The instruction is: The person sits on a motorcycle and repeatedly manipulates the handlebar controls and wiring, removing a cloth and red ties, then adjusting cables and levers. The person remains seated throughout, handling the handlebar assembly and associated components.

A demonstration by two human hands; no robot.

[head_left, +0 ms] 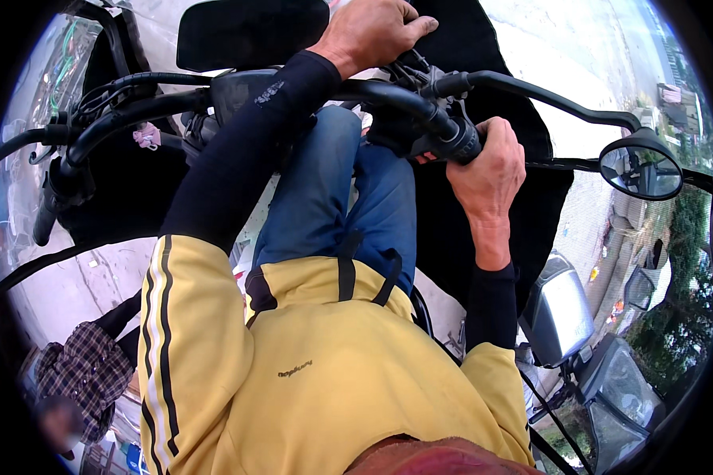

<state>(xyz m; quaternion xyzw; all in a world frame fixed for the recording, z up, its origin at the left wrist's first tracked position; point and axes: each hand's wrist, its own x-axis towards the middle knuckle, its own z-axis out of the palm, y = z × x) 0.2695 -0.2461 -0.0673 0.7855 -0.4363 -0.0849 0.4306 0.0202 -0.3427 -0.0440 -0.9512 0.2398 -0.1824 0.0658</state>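
Observation:
My left hand (372,32) is at the top middle, beyond the handlebar (396,101), over dark parts beside a black rounded rectangular panel (249,32); its thumb sticks out and its bent fingertips are hidden. My right hand (489,166) is wrapped round the right handlebar grip (467,146), next to a switch housing (440,146) with red on it. My legs in blue trousers are below the handlebar, between black fabric covers.
A round mirror (638,168) extends at the right. Cables and a lever run along the handlebar's left end (55,190). A person in a checked shirt (83,368) is at lower left on pale pavement (87,281). Trees and other vehicle parts appear at right.

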